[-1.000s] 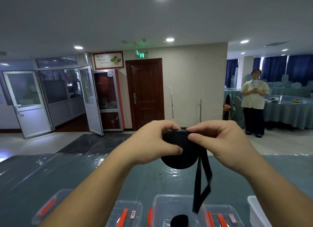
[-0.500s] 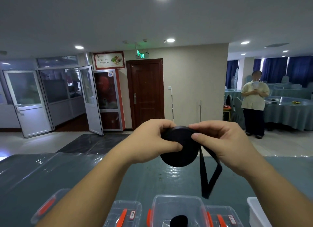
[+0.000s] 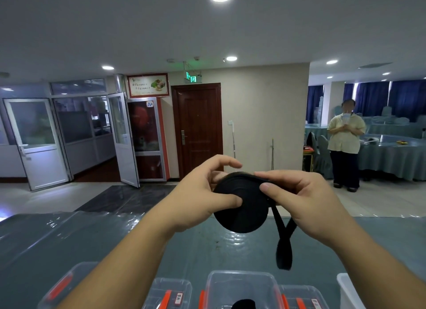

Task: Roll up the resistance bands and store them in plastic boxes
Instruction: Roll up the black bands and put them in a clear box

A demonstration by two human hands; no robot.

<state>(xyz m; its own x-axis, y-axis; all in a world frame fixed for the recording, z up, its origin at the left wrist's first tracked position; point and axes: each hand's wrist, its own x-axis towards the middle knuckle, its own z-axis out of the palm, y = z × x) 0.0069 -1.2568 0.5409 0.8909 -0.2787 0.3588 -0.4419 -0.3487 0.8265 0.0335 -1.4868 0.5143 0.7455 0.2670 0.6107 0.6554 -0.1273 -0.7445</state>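
— Black band [image 3: 242, 207], rolled into a fat round coil. Held up in the air over the table [image 3: 92, 239], about the middle of the view.

— Held how?

— By both hands. Left hand [image 3: 202, 198] on the left side of the roll, thumb pressed flat on its face, fingers curled round the back. Top fingers lifted a little off the roll.

— And the other one?

— Right hand [image 3: 306, 200] on the right side, thumb on the front, first finger laid along the top edge. Pinched tight there. Other fingers tucked behind, hard to see.

— All rolled up?

— Not yet. Loose end [image 3: 284, 246] hanging down from under the right hand, folded into a loop, dangling just above the table.

— Down below?

— Clear boxes in a row at the near edge. Middle box [image 3: 242, 283] open, with something black [image 3: 244, 304] inside, cut off by the edge of the view. Small box [image 3: 175, 292] to its left with orange clips and a label. Another small box [image 3: 304, 297] to its right, same clips. Lid [image 3: 66, 283] with an orange clip far left, partly hidden by the left arm. White tub [image 3: 348, 290] at the far right, only a corner showing.

— Farther off?

— Shiny cover on the table. Brown door [image 3: 198, 129] in the back wall. Glass doors [image 3: 34, 140] on the left, standing open. Person [image 3: 345, 143] in a pale shirt standing far off on the right, beside a round table [image 3: 391, 156] with a long cloth.
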